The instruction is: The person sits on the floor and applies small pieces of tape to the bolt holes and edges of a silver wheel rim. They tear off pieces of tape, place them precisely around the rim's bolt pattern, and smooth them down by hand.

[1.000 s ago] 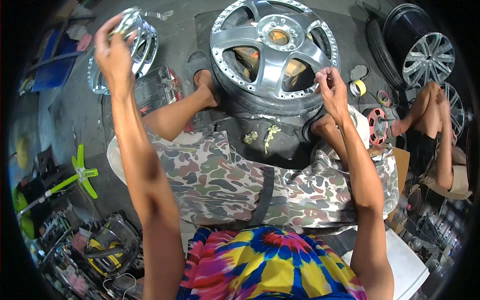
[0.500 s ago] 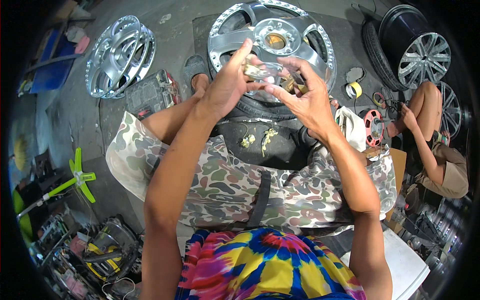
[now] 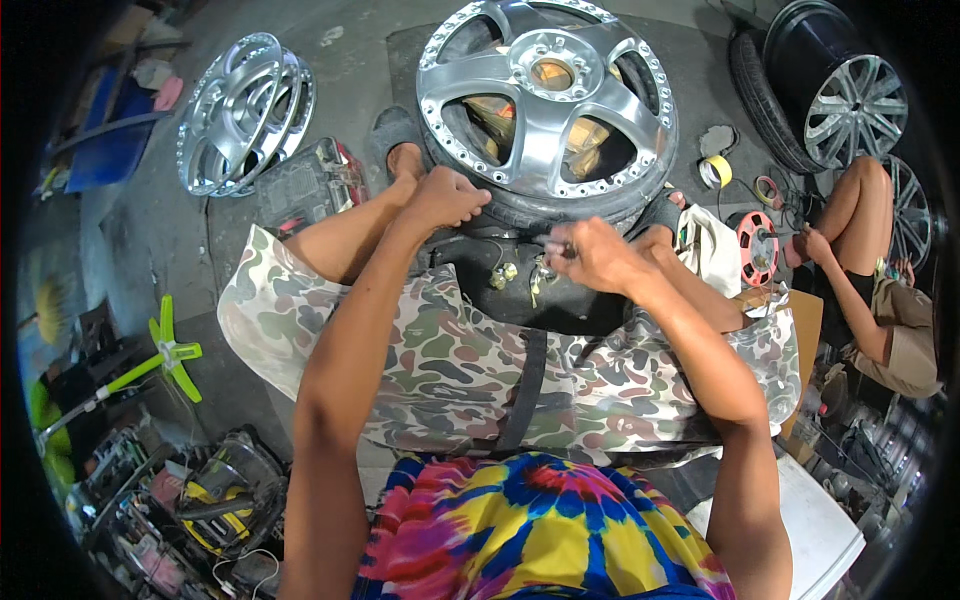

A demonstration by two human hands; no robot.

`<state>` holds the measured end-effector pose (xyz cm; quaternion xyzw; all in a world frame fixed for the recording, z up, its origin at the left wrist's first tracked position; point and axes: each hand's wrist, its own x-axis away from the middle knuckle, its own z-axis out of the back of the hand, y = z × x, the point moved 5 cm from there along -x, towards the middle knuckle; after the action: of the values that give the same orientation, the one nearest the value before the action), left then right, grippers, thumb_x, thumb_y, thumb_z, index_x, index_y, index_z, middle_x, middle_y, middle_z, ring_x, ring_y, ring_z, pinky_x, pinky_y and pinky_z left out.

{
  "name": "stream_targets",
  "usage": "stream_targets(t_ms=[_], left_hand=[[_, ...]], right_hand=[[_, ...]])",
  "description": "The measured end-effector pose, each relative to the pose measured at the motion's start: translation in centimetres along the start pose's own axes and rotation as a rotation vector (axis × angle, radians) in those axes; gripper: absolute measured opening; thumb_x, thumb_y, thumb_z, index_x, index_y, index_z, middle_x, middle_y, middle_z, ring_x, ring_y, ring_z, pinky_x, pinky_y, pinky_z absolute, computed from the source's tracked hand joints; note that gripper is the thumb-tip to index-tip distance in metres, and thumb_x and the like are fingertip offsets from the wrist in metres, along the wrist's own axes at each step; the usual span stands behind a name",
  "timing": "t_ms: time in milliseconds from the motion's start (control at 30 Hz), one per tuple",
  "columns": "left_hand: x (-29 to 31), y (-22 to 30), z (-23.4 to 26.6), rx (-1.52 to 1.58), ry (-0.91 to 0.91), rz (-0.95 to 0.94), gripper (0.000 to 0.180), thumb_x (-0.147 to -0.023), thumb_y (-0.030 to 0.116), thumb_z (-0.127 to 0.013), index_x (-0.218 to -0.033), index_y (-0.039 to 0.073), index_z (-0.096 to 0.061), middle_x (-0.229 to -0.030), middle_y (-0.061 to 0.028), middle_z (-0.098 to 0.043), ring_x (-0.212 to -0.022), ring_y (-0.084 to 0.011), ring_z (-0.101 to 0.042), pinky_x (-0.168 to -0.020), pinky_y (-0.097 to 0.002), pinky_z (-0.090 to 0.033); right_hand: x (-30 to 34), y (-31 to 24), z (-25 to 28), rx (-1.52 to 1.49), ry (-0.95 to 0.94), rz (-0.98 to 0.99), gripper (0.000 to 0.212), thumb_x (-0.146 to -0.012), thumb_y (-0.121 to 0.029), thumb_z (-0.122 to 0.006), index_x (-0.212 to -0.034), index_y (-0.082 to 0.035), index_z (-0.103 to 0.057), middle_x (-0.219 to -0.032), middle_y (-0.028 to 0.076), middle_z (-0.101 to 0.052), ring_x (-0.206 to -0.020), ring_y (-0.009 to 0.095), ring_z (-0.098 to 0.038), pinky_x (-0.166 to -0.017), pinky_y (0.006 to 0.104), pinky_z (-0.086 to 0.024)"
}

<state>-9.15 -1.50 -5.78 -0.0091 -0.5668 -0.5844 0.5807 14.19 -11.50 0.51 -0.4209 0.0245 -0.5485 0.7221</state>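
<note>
1. The silver wheel (image 3: 540, 140) lies face up on a black tire (image 3: 520, 216), in front of the seated person; yellowish-brown wrapping (image 3: 588, 135) shows through the openings between its spokes.
2. The left hand (image 3: 447, 198) is near the tire's lower left edge, its fingers curled in toward the thumb; whether something small is pinched there, I cannot tell.
3. The right hand (image 3: 600, 255) is in the air below the tire, fingers bent and blurred; I cannot tell whether it grips anything.
4. Crumpled pale scraps (image 3: 503, 275) lie on the dark floor between the person's legs, near the right hand.
5. Camouflage cloth (image 3: 440, 370) covers the lap, below a bright tie-dye shirt (image 3: 560, 510).
6. On the left, a toolbox (image 3: 308, 190) sits beside two upright silver rims (image 3: 236, 110); nearer stands a fan with green blades (image 3: 172, 350).
7. On the right are a yellow tape roll (image 3: 716, 172), a white cloth (image 3: 708, 248) and a red reel (image 3: 757, 247).
8. Farther right, another person (image 3: 905, 330) sits with knees bent, near a dark-barreled wheel (image 3: 815, 40).
</note>
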Motion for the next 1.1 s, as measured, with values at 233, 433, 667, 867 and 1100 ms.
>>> stream_targets(t_ms=[233, 433, 667, 867, 1100], left_hand=[[-0.7, -2.7, -7.0, 0.754, -0.058, 0.104, 0.040, -0.092, 0.034, -0.087, -0.118, 0.005, -0.078, -0.110, -0.0053, -0.079, -0.094, -0.0149, -0.074, -0.083, -0.0303, -0.062], [-0.9, -1.8, -7.4, 0.894, 0.005, 0.065, 0.038, -0.094, 0.034, -0.085, -0.116, 0.004, -0.077, -0.112, -0.0068, -0.079, -0.096, -0.0152, -0.074, -0.083, -0.0298, -0.061], [-1.7, -2.3, -7.5, 0.881, 0.092, 0.099, 0.036, -0.098, 0.027, -0.082, -0.123, 0.003, -0.076, -0.111, -0.0080, -0.078, -0.093, -0.0135, -0.073, -0.086, -0.0291, -0.063], [-2.7, -2.3, -8.1, 0.889, 0.207, 0.093, 0.028, -0.096, 0.025, -0.083, -0.106, 0.000, -0.075, -0.105, -0.0087, -0.078, -0.087, -0.0132, -0.074, -0.078, -0.0289, -0.065], [-4.1, -3.2, -6.0, 0.148, 0.477, -0.039, 0.033, -0.075, 0.034, -0.089, -0.074, 0.004, -0.075, -0.078, -0.0131, -0.078, -0.080, -0.0304, -0.077, -0.081, -0.0414, -0.062]], right_hand=[[-0.4, 7.8, -10.1, 0.293, -0.148, -0.029, 0.017, -0.083, -0.017, -0.078, -0.089, -0.001, -0.077, -0.087, 0.026, -0.074, -0.089, 0.046, -0.074, -0.083, 0.0516, -0.061], [-0.6, 9.3, -10.1, 0.304, -0.090, -0.030, 0.019, -0.084, -0.019, -0.077, -0.091, -0.001, -0.076, -0.085, 0.026, -0.074, -0.086, 0.047, -0.073, -0.081, 0.0526, -0.061], [-0.7, 9.8, -10.5, 0.322, -0.053, -0.004, 0.024, -0.086, -0.023, -0.077, -0.096, -0.002, -0.075, -0.090, 0.026, -0.074, -0.089, 0.047, -0.073, -0.082, 0.0528, -0.061], [-0.1, 9.6, -11.3, 0.350, -0.083, 0.000, 0.028, -0.085, -0.026, -0.078, -0.094, 0.000, -0.074, -0.089, 0.025, -0.074, -0.087, 0.046, -0.074, -0.082, 0.0521, -0.062], [0.0, 10.6, -11.7, 0.354, -0.070, -0.006, 0.027, -0.084, -0.025, -0.077, -0.092, 0.000, -0.074, -0.085, 0.024, -0.073, -0.085, 0.046, -0.073, -0.080, 0.0526, -0.061]])
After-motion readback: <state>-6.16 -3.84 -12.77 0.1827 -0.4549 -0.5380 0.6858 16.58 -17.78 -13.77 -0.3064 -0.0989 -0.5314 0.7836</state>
